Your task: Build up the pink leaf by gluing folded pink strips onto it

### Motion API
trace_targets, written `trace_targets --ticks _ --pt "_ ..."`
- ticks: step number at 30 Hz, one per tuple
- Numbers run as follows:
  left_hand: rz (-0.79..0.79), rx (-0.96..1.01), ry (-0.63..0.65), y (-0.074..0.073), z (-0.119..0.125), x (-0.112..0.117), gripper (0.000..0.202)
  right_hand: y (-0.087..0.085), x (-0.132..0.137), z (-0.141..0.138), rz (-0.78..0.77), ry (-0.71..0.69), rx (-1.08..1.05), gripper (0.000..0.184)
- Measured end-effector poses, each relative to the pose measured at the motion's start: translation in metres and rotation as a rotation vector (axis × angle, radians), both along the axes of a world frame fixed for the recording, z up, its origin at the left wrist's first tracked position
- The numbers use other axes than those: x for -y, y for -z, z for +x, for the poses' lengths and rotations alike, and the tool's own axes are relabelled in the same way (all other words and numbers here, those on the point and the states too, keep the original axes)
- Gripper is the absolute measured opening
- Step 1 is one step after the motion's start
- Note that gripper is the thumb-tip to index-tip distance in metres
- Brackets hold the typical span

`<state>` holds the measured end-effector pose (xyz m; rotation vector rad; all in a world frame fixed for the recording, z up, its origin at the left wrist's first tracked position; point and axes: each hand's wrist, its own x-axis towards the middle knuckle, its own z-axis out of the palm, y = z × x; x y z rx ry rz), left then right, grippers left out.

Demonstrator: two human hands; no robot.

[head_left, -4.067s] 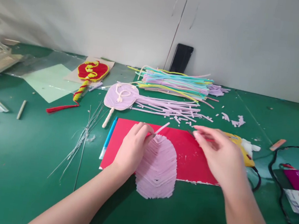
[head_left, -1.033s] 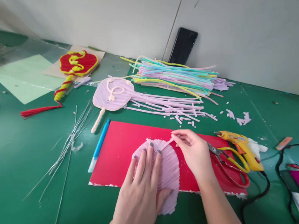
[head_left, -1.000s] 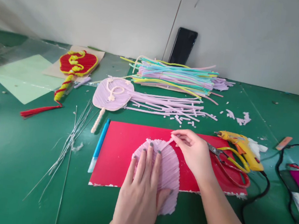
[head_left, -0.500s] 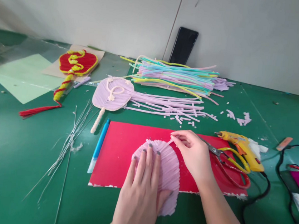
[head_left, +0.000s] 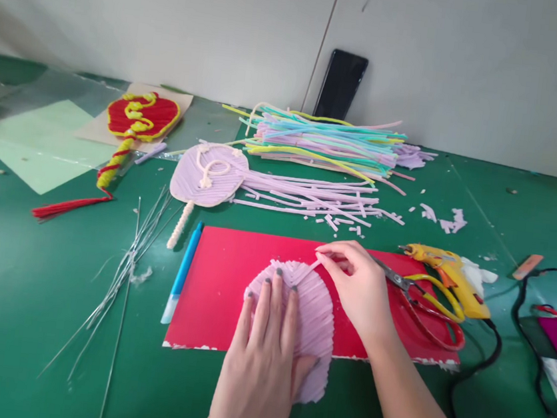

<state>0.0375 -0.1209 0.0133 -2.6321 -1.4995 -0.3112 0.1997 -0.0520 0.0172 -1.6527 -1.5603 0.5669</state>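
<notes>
My left hand (head_left: 262, 348) lies flat, fingers outstretched, on a lilac fan-shaped panel (head_left: 319, 321) made of rows of pipe cleaners. The panel rests partly on a red sheet (head_left: 222, 263), its lower end over the green table. At the panel's upper right, my right hand (head_left: 353, 281) pinches the end of a short lilac pipe cleaner (head_left: 311, 266), which lies against the panel's top. Part of the panel is hidden under my left hand. Scissors (head_left: 414, 291) with yellow and red handles lie just right of my right hand, on the red sheet.
A yellow glue gun (head_left: 451, 282) with a black cord lies at right. Behind are a finished lilac fan (head_left: 209, 174), lilac strips (head_left: 305, 195), a coloured pipe cleaner bundle (head_left: 326, 141) and a phone (head_left: 341, 85). At left are wires (head_left: 125, 272), a blue pen (head_left: 185, 265) and a red-yellow fan (head_left: 143, 116).
Both hands hold nearly the same position on the panel and the lilac pipe cleaner. The whole view has shifted very slightly to the left.
</notes>
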Motion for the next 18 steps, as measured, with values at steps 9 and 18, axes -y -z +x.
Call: trace_targets --ticks 9,18 --pt "-0.014 -0.002 -0.006 -0.0018 -0.0001 0.0003 0.058 -0.0007 -0.0005 -0.0001 0.031 -0.007 0.051 0.013" --pt "-0.004 -0.009 -0.011 0.0004 0.0002 0.0003 0.058 0.0005 -0.0005 -0.0005 0.031 -0.011 0.077 0.014"
